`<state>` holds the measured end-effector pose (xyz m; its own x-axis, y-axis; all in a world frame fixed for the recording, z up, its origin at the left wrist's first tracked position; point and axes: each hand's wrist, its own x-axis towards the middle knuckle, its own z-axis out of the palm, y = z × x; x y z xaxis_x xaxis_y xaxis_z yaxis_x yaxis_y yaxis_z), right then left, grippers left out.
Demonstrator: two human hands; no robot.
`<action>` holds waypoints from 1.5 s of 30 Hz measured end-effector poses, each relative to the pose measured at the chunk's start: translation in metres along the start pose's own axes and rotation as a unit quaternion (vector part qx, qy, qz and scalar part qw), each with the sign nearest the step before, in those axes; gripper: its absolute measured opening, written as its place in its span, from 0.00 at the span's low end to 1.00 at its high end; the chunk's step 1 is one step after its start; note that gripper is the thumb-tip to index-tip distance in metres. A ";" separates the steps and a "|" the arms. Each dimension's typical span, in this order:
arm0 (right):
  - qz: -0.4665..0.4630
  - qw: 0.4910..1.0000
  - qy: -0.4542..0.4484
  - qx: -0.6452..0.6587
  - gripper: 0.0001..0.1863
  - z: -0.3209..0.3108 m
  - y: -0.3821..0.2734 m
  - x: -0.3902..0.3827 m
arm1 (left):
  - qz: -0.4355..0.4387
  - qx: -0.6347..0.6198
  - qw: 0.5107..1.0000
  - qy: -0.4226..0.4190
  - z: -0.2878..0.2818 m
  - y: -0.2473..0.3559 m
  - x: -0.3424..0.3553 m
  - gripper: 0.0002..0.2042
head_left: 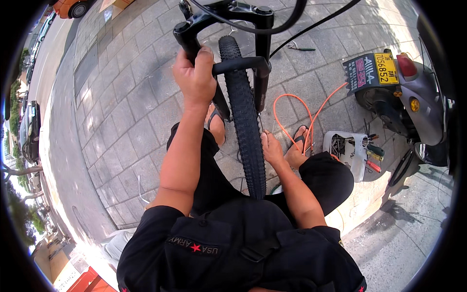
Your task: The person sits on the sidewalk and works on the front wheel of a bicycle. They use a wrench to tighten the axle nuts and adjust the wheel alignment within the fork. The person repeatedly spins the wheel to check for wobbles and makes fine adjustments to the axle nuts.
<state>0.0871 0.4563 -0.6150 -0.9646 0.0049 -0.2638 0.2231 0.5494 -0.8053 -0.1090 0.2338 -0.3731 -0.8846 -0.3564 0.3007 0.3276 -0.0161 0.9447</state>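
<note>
A bicycle's front wheel with a black knobby tyre [243, 121] stands upright between my legs, set in a black suspension fork [263, 53]. My left hand [195, 80] is wrapped round the fork's left leg, just below its crown. Low on the right side of the wheel, my right hand [273, 147] has its fingers curled in close to the spokes. The tyre partly hides those fingertips, and what they hold cannot be made out. Black cables [316, 28] loop over the fork at the top.
An orange hose [278, 117] curls over the paving by my right foot. Beside it stands a white tool container [361, 165] with screwdrivers and small parts. Green-handled pliers [301, 48] lie farther off. A parked scooter [421, 97] is at the right; a road with cars runs along the left.
</note>
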 end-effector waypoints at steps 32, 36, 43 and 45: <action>0.004 0.990 -0.028 -0.141 0.15 -0.031 -0.037 0.000 | -0.109 -0.086 0.989 -0.055 -0.013 -0.004 0.012 0.06; 0.014 0.992 -0.016 -0.123 0.13 -0.022 -0.033 -0.007 | -0.138 -0.056 0.987 -0.058 -0.008 0.008 0.008 0.08; 0.023 0.994 0.015 -0.108 0.16 -0.023 -0.030 -0.012 | -0.124 -0.065 0.988 -0.057 -0.008 0.004 0.010 0.10; 0.008 0.994 0.030 -0.100 0.18 -0.017 -0.020 -0.011 | -0.117 -0.093 0.987 -0.067 -0.010 0.003 0.011 0.09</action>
<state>0.0909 0.4597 -0.5867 -0.9690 0.0619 -0.2393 0.2122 0.7045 -0.6772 -0.1140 0.2206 -0.3680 -0.9750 -0.1961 0.1042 0.1539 -0.2586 0.9537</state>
